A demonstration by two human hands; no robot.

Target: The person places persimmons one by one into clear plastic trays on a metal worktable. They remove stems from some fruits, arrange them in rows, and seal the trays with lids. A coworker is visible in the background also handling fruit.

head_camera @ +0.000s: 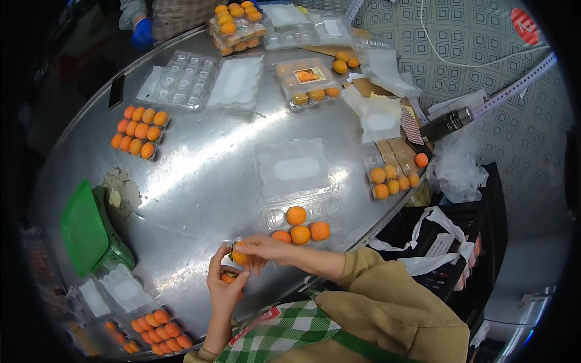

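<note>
Near the front edge of the metal table, my right hand (259, 249) holds an orange fruit with green leaves at its stem end, a persimmon (240, 255). My left hand (223, 281) has a second persimmon (228, 277) in its palm, and its raised fingertips touch or nearly touch the first one. Just beyond my right hand lies an open clear plastic tray (274, 218) with several persimmons in its cups. Its lid side, with a white foam sheet (295, 168), is spread out behind it.
Filled trays of persimmons stand at the left (138, 131), lower left (161, 331) and right (392, 179). A green digital-scale-like box (86, 231) is at the left. Farther back are a closed pack (308, 81), empty trays (184, 79), a phone (116, 92) and a person's blue-gloved hand (143, 34).
</note>
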